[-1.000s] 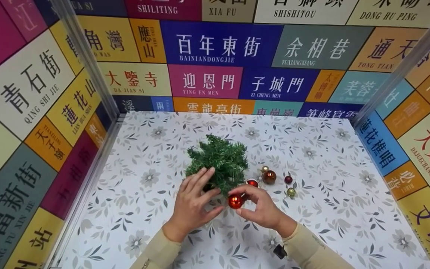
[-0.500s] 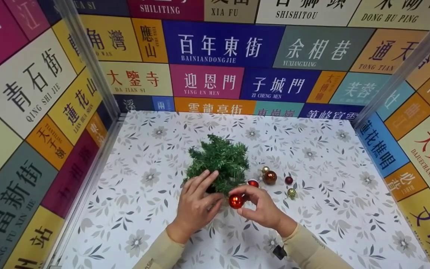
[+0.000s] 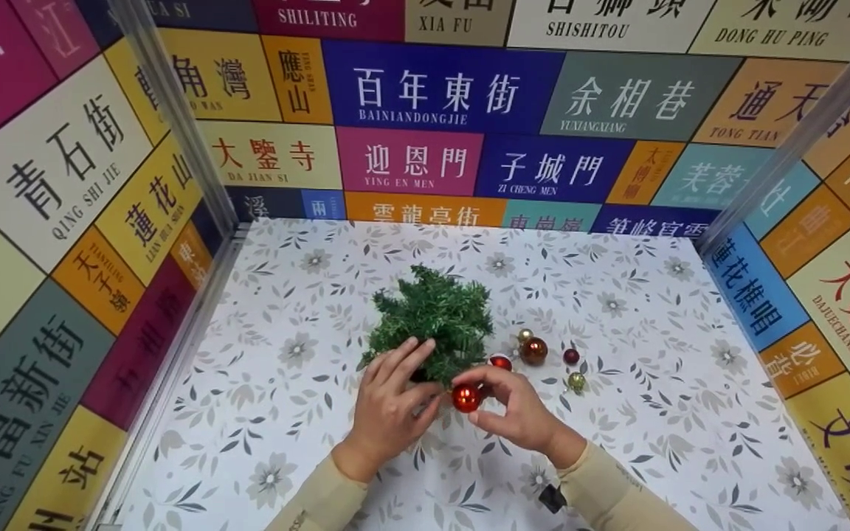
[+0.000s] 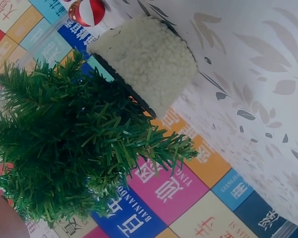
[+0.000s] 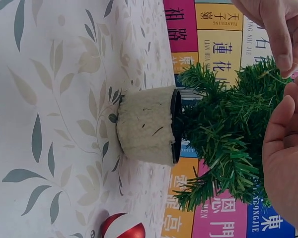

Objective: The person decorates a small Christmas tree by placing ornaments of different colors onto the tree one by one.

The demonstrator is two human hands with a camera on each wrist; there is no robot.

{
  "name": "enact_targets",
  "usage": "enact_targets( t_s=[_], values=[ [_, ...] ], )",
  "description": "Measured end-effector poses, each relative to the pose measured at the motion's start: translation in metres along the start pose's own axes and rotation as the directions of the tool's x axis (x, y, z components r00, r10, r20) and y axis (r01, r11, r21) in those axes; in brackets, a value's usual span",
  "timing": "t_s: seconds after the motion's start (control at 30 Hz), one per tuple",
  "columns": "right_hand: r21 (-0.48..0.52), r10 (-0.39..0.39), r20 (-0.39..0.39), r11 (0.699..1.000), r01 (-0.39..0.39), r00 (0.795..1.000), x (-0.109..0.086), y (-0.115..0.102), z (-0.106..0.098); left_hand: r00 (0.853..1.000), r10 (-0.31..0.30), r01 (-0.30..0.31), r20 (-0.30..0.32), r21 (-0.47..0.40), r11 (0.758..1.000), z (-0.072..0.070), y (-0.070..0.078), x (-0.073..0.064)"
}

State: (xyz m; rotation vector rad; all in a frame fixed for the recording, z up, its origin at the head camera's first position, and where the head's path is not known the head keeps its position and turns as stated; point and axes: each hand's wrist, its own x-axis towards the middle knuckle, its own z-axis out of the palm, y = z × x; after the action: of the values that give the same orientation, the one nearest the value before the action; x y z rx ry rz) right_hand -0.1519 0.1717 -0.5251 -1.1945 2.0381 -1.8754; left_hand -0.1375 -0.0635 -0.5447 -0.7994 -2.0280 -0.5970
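By tree point(image 3: 432, 317), right fingers point(image 3: 493, 375) curled — bauble point(image 3: 465, 398) held

1. The left sleeve point(image 3: 318, 494) is long and beige, plain in colour, with soft creases in the cloth.
2. The right sleeve point(image 3: 620, 494) matches it: the same pale beige and the same smooth, fairly close fit.
3. The left cuff point(image 3: 349, 472) and the right cuff point(image 3: 576, 463) end at the wrists.
4. Small dark lettering point(image 3: 297, 521) marks the left sleeve near the bottom edge of the head view; fainter print runs along the right one, too small to read.
5. A small, squarish black piece point(image 3: 553, 498) shows at the right sleeve's inner edge; how it is attached cannot be told.
6. The left hand point(image 3: 392, 405) and right hand point(image 3: 519, 413) are bare.
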Motion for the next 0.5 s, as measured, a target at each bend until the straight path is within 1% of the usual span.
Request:
enact_targets(
  t_s=[0.1,0.27,0.37,0.5],
  values=[
    [-0.006,0.01,-0.008,1.0,-0.01,1.0,-0.001,0.0,-0.001,1.0,-0.003,0.003,-0.006,0.004,1.0,0.0,-0.001,0.0],
    [0.014,0.023,-0.015,1.0,-0.023,1.0,-0.003,0.004,-0.004,1.0,-0.018,0.018,-0.008,0.001,1.0,-0.003,-0.003,-0.001],
    [0.049,0.037,-0.012,0.998,-0.036,0.999,-0.005,0.009,-0.005,0.999,-0.026,0.026,-0.03,-0.015,1.0,-0.007,-0.004,0.001],
    [0.066,0.062,-0.002,0.996,-0.061,0.998,-0.009,0.015,-0.006,0.998,-0.042,0.041,-0.049,-0.029,0.999,-0.013,-0.004,0.005]
  ],
)
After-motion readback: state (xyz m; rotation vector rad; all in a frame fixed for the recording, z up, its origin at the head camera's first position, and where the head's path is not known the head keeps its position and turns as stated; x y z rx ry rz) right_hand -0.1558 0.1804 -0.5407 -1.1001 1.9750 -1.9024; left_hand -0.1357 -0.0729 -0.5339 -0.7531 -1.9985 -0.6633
